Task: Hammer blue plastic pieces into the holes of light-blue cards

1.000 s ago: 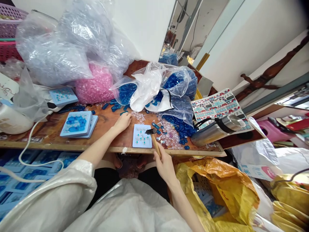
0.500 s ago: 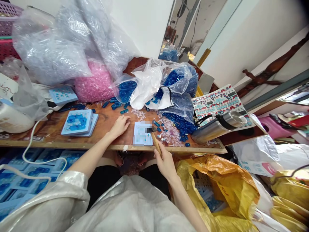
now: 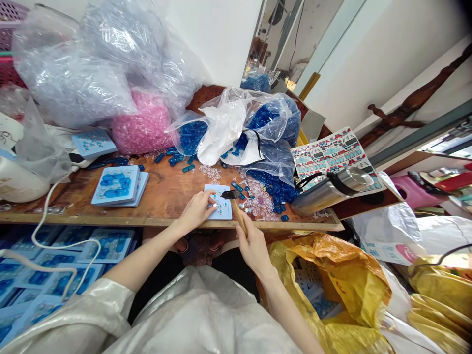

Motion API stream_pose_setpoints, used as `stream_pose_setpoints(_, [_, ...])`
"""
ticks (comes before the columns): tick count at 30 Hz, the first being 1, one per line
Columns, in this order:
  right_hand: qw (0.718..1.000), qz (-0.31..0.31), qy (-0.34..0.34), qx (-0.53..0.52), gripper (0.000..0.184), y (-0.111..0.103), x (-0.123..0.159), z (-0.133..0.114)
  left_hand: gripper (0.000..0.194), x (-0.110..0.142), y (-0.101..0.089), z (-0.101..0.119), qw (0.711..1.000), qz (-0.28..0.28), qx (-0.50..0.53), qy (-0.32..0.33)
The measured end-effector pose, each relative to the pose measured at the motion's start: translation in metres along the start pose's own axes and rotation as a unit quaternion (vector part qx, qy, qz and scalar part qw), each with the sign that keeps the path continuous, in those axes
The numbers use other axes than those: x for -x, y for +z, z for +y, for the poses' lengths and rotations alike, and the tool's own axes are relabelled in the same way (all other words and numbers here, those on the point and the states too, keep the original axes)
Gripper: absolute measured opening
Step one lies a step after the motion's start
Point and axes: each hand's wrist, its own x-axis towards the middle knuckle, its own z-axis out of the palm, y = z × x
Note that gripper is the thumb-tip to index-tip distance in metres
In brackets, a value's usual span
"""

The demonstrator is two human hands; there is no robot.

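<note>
Wood-handled hammer point(image 3: 237, 211), gripped by closed right hand point(image 3: 254, 243), its head over light-blue tray point(image 3: 226, 214) | left hand point(image 3: 197, 209) half-curled at tray's left side, any hold unclear | tray lies along near edge of wooden table point(image 3: 165, 191) | far left, pink-filled bag point(image 3: 142, 125)

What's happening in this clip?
A person is working at a wooden table with a hammer in the right hand, gripped by its wooden handle. The dark hammer head is over the right side of a light-blue panel dotted with small pieces. The left hand is at the panel's left side; whether it pinches a piece is too small to tell. Loose clear pieces lie just to the right.
</note>
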Motion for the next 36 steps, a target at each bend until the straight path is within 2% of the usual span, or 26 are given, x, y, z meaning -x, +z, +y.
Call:
stream_pose_setpoints(3, [0.998,-0.052,0.005,0.042,0.045,0.002,-0.001,-0.001,0.036,0.003,0.002,0.005,1.0,0.007,-0.004,-0.016])
stream_pose_setpoints(6, [0.999,-0.032,0.012,0.015,0.045,0.0,-0.003,0.002,0.035,0.001,0.002,0.002,1.0,0.014,0.011,-0.014])
stream_pose_setpoints(9, [0.999,0.01,0.029,-0.02,0.046,-0.007,-0.005,0.007,0.027,-0.018,-0.005,-0.019,0.996,0.085,-0.004,0.001])
stream_pose_setpoints(11, [0.999,0.021,0.041,-0.026,0.047,-0.01,-0.006,0.01,0.024,-0.039,-0.014,-0.042,0.988,0.138,-0.065,0.009])
stream_pose_setpoints(12, [0.998,0.023,0.044,-0.028,0.047,-0.01,-0.006,0.011,0.027,-0.051,-0.019,-0.054,0.986,0.133,-0.101,0.013])
stream_pose_setpoints(14, [0.998,0.021,0.045,-0.037,0.047,-0.01,-0.005,0.013,0.028,-0.07,-0.025,-0.076,0.984,0.084,-0.158,0.0])
stream_pose_setpoints(17, [0.998,0.017,0.045,-0.052,0.046,-0.007,-0.002,0.014,0.025,-0.08,-0.028,-0.092,0.98,0.043,-0.192,-0.013])
stream_pose_setpoints(19, [0.997,0.015,0.051,-0.055,0.046,-0.005,0.0,0.014,0.022,-0.073,-0.026,-0.087,0.985,0.054,-0.166,-0.01])
stream_pose_setpoints(22, [0.997,0.018,0.059,-0.055,0.046,-0.004,0.001,0.014,0.024,-0.048,-0.025,-0.059,0.996,0.063,-0.062,0.005])
stream_pose_setpoints(25, [0.996,0.023,0.055,-0.065,0.045,-0.005,0.0,0.013,0.031,-0.018,-0.024,-0.024,0.999,0.032,0.017,0.032])
stream_pose_setpoints(27, [0.996,0.022,0.047,-0.076,0.045,-0.006,-0.001,0.011,0.032,-0.001,-0.022,-0.008,0.999,0.011,0.023,0.04])
stream_pose_setpoints(31, [0.997,0.018,0.044,-0.067,0.045,-0.004,0.001,0.01,0.034,0.02,-0.015,0.001,0.998,-0.007,0.002,0.059])
stream_pose_setpoints(36, [0.998,0.004,0.032,-0.054,0.045,-0.001,0.004,0.007,0.04,0.026,-0.009,-0.001,0.997,-0.005,-0.006,0.075])
